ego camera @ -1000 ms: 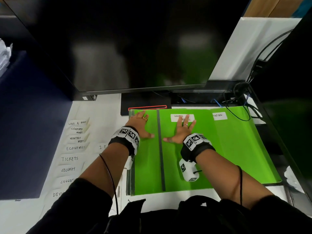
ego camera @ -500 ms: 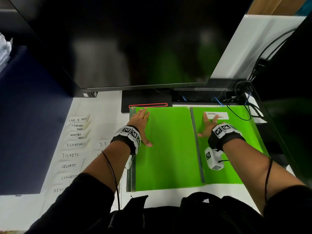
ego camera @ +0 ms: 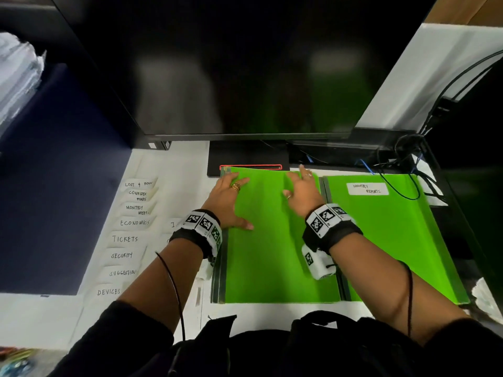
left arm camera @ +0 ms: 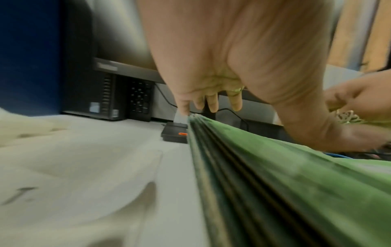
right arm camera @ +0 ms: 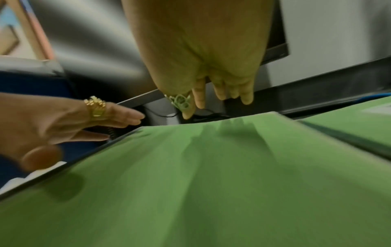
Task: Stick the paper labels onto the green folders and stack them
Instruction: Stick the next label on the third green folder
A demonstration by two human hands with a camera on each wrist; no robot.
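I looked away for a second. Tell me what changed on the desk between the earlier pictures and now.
The right hand slid the green folder labelled MONTHLY REPORTS rightward onto the right pile, let it go, and came back to lie flat on the unlabelled green folder topping the left stack. The left hand stayed flat on that stack, and the handwritten paper labels on the white desk stayed put.

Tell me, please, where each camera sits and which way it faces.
Head: above the desk, looking down at the folder pile; left hand and right hand show.
Left wrist: low at the pile's left edge, facing the monitor; palm, fingers.
Right wrist: over the pile, facing forward; palm, fingers.
Both wrist views share the pile and both hands.
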